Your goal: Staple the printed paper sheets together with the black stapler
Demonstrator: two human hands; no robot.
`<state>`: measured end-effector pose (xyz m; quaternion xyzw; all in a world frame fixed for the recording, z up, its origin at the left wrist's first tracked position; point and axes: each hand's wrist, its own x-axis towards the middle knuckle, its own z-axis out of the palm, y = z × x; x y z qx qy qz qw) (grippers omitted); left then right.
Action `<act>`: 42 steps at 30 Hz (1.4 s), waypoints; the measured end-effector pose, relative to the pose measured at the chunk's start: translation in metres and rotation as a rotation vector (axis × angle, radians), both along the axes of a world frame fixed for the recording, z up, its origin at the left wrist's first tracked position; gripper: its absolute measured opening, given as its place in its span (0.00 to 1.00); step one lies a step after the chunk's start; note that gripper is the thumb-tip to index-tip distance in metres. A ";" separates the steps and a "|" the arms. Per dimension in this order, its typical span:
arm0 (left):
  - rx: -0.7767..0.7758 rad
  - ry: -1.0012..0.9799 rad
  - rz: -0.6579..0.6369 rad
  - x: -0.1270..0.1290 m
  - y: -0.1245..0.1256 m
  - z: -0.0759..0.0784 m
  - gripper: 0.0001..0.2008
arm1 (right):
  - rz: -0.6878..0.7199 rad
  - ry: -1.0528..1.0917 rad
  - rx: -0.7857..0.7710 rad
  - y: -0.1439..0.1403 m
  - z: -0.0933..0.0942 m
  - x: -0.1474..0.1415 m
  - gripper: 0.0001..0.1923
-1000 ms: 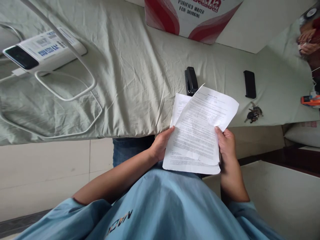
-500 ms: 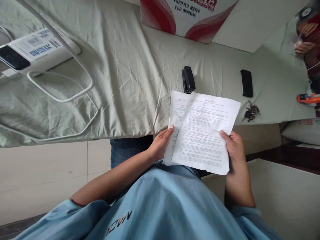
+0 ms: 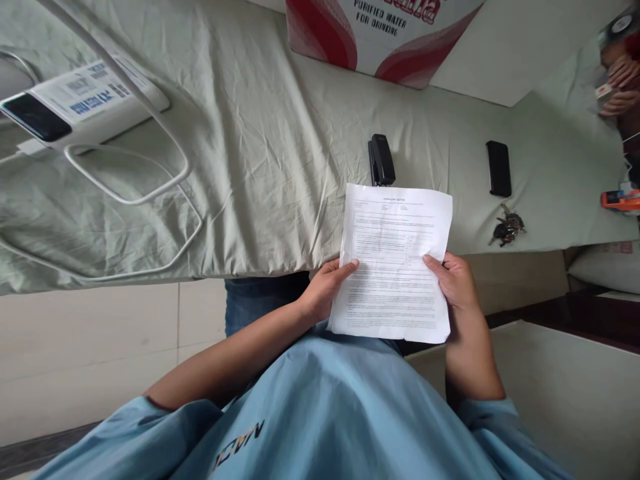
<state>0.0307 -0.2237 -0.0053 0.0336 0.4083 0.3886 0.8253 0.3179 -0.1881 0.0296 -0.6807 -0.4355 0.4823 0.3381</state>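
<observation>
Papers [image 3: 395, 263], printed and squared into 1 stack, are held upright over the person's lap at the edge of the bed [image 3: 250, 167]. The left hand [image 3: 325, 290] pinches the left edge, thumb on the front; the right hand [image 3: 453, 283] pinches the right edge the same way. Just beyond the top edge lies a black stapler [image 3: 381, 160]. Further right on the sheet lie a phone [image 3: 499, 168] and keys [image 3: 507, 227]. A power bank [image 3: 85, 103] with white cable [image 3: 150, 193] sits far left.

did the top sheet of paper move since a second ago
Yes. The top sheet swung left and squared up over the sheet beneath; its upper right corner drew away from the keys on the bed.
</observation>
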 end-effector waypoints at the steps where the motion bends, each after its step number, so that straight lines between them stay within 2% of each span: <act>1: 0.007 0.002 -0.003 0.001 0.000 0.000 0.17 | 0.011 0.003 -0.008 0.000 -0.002 -0.001 0.26; 3: 0.011 0.001 0.001 0.002 -0.001 -0.001 0.17 | 0.017 -0.008 0.000 -0.003 -0.008 0.001 0.26; 5: -0.002 -0.016 0.014 0.002 -0.001 0.000 0.18 | -0.041 -0.054 0.050 -0.012 -0.014 0.008 0.27; 8: -0.033 -0.065 0.045 0.003 -0.001 0.002 0.18 | -0.269 -0.081 0.091 -0.045 -0.023 0.024 0.30; 10: -0.050 -0.099 0.058 0.007 0.000 0.004 0.18 | -0.412 0.096 0.050 -0.076 -0.028 0.029 0.32; 12: -0.057 -0.126 0.072 0.014 0.003 0.005 0.17 | -0.441 0.321 -0.047 -0.109 -0.031 0.023 0.37; 13: -0.053 -0.138 0.082 0.018 0.004 0.005 0.17 | -0.454 0.411 -0.079 -0.123 -0.031 0.016 0.39; 15: -0.038 -0.151 0.110 0.029 0.007 0.005 0.17 | -0.367 0.592 -0.137 -0.142 -0.032 -0.007 0.50; 17: -0.027 -0.141 0.135 0.040 0.007 0.004 0.19 | -0.317 0.703 -0.137 -0.146 -0.030 -0.035 0.55; 20: -0.017 -0.106 0.147 0.054 0.004 0.000 0.24 | -0.456 0.745 -0.033 -0.134 -0.027 -0.071 0.49; 22: 0.012 -0.096 0.147 0.059 0.001 -0.002 0.28 | -0.544 0.697 -0.014 -0.123 -0.027 -0.083 0.43; 25: 0.076 -0.070 0.110 0.061 -0.002 -0.006 0.33 | -0.650 0.528 -0.058 -0.115 -0.031 -0.078 0.34; 27: 0.119 -0.037 0.012 0.055 -0.002 -0.006 0.34 | -0.723 0.395 -0.043 -0.114 -0.031 -0.062 0.29; 29: 0.170 0.013 -0.130 0.044 0.001 -0.003 0.32 | -0.780 0.282 0.049 -0.112 -0.024 -0.041 0.27; 30: 0.204 0.051 -0.202 0.037 0.003 0.000 0.30 | -0.762 0.183 0.148 -0.110 -0.018 -0.030 0.29; 32: 0.311 0.136 -0.313 0.020 0.011 0.009 0.26 | -0.718 0.133 0.272 -0.104 0.001 -0.009 0.36; 34: 0.528 0.228 -0.409 0.003 0.024 0.021 0.23 | -0.529 -0.005 0.449 -0.095 0.020 0.010 0.38; 35: 0.676 0.297 -0.404 -0.006 0.034 0.027 0.23 | -0.450 -0.092 0.523 -0.091 0.029 0.020 0.36; 37: 1.007 0.498 -0.282 -0.020 0.062 0.035 0.24 | -0.275 -0.304 0.611 -0.082 0.042 0.038 0.28; 39: 1.287 0.672 -0.150 -0.030 0.100 0.037 0.39 | -0.088 -0.569 0.668 -0.075 0.050 0.056 0.19; 41: 1.451 0.717 -0.114 -0.038 0.142 0.033 0.53 | 0.029 -0.758 0.738 -0.067 0.056 0.072 0.13; 42: 1.497 0.700 -0.126 -0.040 0.162 0.029 0.57 | 0.088 -0.795 0.732 -0.062 0.058 0.078 0.14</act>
